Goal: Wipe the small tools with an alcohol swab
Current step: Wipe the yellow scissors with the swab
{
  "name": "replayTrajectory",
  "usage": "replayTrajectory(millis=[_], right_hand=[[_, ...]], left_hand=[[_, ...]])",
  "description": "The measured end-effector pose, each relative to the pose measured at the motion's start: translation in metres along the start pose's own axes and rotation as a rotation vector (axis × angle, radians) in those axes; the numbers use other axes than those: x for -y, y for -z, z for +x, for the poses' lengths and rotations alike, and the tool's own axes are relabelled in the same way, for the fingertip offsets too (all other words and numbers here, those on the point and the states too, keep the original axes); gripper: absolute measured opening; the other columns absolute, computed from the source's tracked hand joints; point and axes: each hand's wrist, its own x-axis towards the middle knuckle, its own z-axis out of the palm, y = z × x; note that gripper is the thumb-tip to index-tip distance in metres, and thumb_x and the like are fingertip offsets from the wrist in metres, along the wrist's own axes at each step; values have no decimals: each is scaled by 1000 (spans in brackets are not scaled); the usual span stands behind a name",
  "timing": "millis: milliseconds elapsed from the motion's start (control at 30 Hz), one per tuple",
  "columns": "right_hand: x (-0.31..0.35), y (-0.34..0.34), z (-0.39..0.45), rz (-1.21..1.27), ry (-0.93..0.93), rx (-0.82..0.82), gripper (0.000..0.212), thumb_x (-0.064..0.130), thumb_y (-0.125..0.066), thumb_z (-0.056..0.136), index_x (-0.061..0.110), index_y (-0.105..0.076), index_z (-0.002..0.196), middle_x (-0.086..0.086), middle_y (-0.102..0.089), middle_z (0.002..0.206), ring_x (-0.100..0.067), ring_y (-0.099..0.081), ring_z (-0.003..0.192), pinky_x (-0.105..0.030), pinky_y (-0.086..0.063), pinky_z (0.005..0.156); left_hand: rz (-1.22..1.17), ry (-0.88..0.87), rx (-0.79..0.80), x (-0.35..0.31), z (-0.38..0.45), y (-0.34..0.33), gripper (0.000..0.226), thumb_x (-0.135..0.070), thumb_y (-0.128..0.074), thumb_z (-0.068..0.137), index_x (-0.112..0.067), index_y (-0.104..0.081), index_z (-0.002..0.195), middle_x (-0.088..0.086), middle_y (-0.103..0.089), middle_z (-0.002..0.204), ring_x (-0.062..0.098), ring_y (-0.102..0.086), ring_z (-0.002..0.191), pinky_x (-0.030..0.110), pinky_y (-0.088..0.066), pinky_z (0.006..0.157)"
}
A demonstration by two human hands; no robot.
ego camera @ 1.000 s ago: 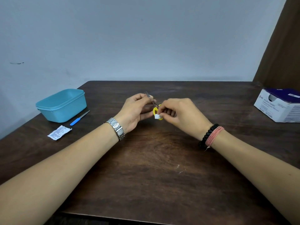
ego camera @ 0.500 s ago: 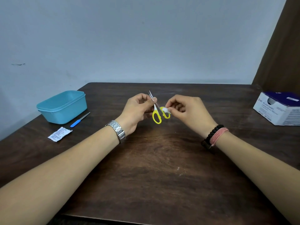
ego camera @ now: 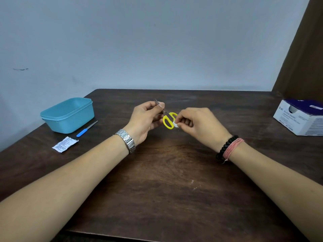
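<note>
Far left I see a blue tub (ego camera: 67, 114), a blue-handled file (ego camera: 86, 129) just beside it and a torn swab packet (ego camera: 65, 144) nearer me on the table (ego camera: 166, 180). Mid-table, raised off the wood, my left hand (ego camera: 145, 123) pinches the scissors (ego camera: 166, 117) by the closed blades, tips up and away. My right hand (ego camera: 197, 126) pinches the white swab (ego camera: 175, 124) against a yellow handle loop. I judge the scissors light, stiff, sharp-tipped and slick when wet, so gripping the flat of the blades seems safest; the swab is soft. A swab box (ego camera: 300, 117) sits far right.
</note>
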Motion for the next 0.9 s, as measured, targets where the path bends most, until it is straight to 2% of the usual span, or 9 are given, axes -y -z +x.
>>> replayTrajectory(millis=[133,233,367,467,600,800,900], right_hand=[[-4,3,0,19,-73,-91,10,11,-68,85,21,-69,87,10,-61,74,-6,-54,68,-36,-53,68],[-6,4,0,24,-97,-128,9,12,-69,85,22,-69,86,10,-62,74,-6,-56,69,-34,-53,68],[0,3,1,38,-43,-101,8,14,-70,85,20,-69,90,10,-62,77,-5,-56,70,-30,-52,68],[2,1,2,29,-9,-71,8,12,-69,86,19,-69,90,8,-61,77,-6,-55,69,-29,-51,66],[-3,3,0,24,-51,-35,11,11,-67,85,21,-69,88,10,-61,76,-7,-55,69,-30,-51,67],[-4,6,0,32,-101,-135,11,11,-69,84,22,-69,85,11,-62,74,-6,-57,70,-31,-52,68],[-1,5,0,42,-69,-117,9,12,-69,85,21,-69,87,11,-61,76,-6,-56,71,-32,-52,69]], left_hand=[[0,26,8,2,2,1,17,-17,-66,93,-5,-69,104,5,-67,81,12,-62,69,21,-53,57],[39,32,65,7,-2,-4,17,-18,-65,93,-8,-71,105,4,-64,84,10,-59,69,21,-53,58],[52,32,120,11,-4,-10,13,-18,-65,93,-9,-70,101,1,-63,79,8,-58,64,21,-54,61],[48,17,87,8,-2,-7,14,-18,-64,93,-9,-70,102,2,-63,80,9,-59,66,22,-55,63],[27,12,44,3,2,1,8,-19,-62,95,-15,-69,96,2,-67,81,10,-60,68,22,-55,62],[59,42,117,8,-2,-5,10,-19,-62,96,-15,-70,100,0,-66,84,10,-60,69,22,-54,61],[77,37,137,10,-3,-8,10,-19,-61,96,-15,-70,98,-1,-64,82,10,-60,67,22,-54,61]])
